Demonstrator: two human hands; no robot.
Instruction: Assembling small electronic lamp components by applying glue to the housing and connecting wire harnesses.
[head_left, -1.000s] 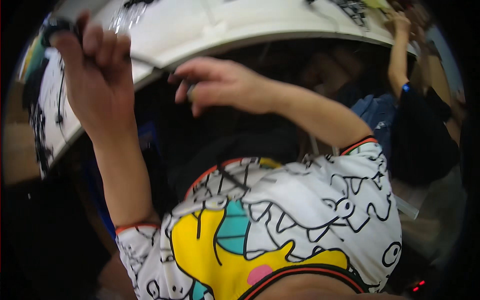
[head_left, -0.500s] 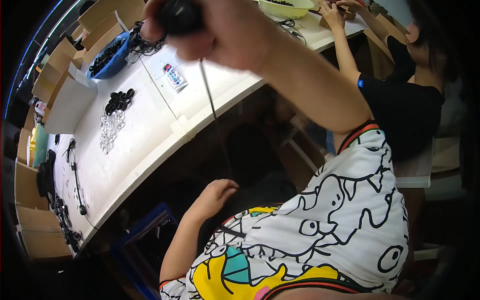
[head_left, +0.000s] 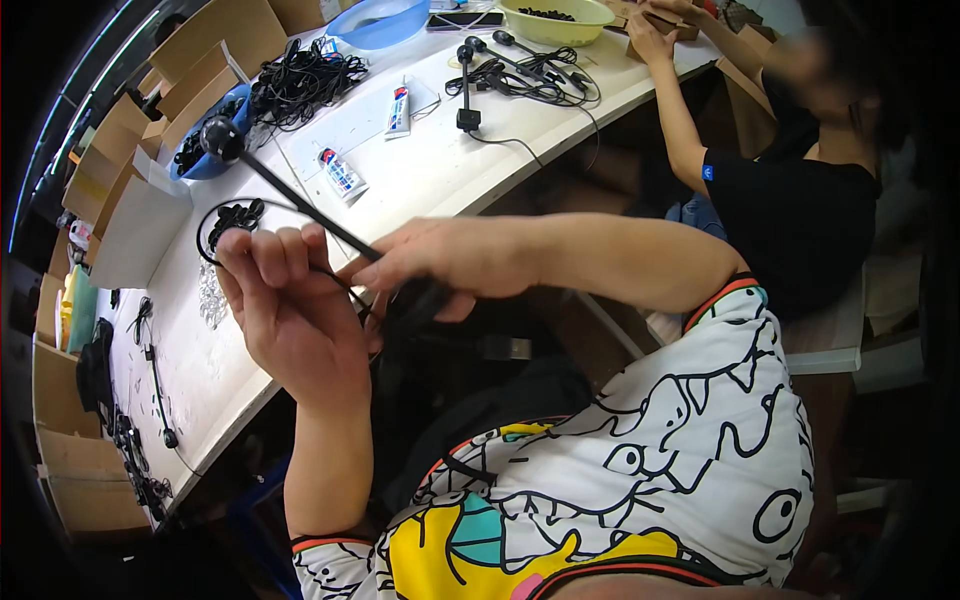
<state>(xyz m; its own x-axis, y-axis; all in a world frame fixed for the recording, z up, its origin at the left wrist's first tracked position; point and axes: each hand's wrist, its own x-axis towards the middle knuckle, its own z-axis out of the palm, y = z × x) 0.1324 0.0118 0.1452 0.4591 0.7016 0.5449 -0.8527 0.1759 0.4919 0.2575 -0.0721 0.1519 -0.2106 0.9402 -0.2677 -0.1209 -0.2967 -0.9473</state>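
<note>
My right hand (head_left: 455, 262) is closed around the lower end of a black desk microphone (head_left: 300, 200), with its thin stem slanting up left to a round head. Beside it, my left hand (head_left: 300, 320) is raised with bent fingers. The microphone's black cable (head_left: 203, 228) loops behind those fingers and comes back between the two hands. A USB plug (head_left: 508, 348) hangs below my right hand. The dark base is partly hidden and blurred.
Several similar microphones (head_left: 467, 85) lie on the white table (head_left: 430, 180) with two tubes (head_left: 341, 175) and tangled black cables (head_left: 305, 85). Blue and yellow basins (head_left: 560, 30) stand farther back. Cardboard boxes line the left. A co-worker (head_left: 790, 220) sits at right.
My right hand has come down and nearer with the microphone. My left hand has risen from my lap to meet it and taken up the cable. More of the far table shows.
</note>
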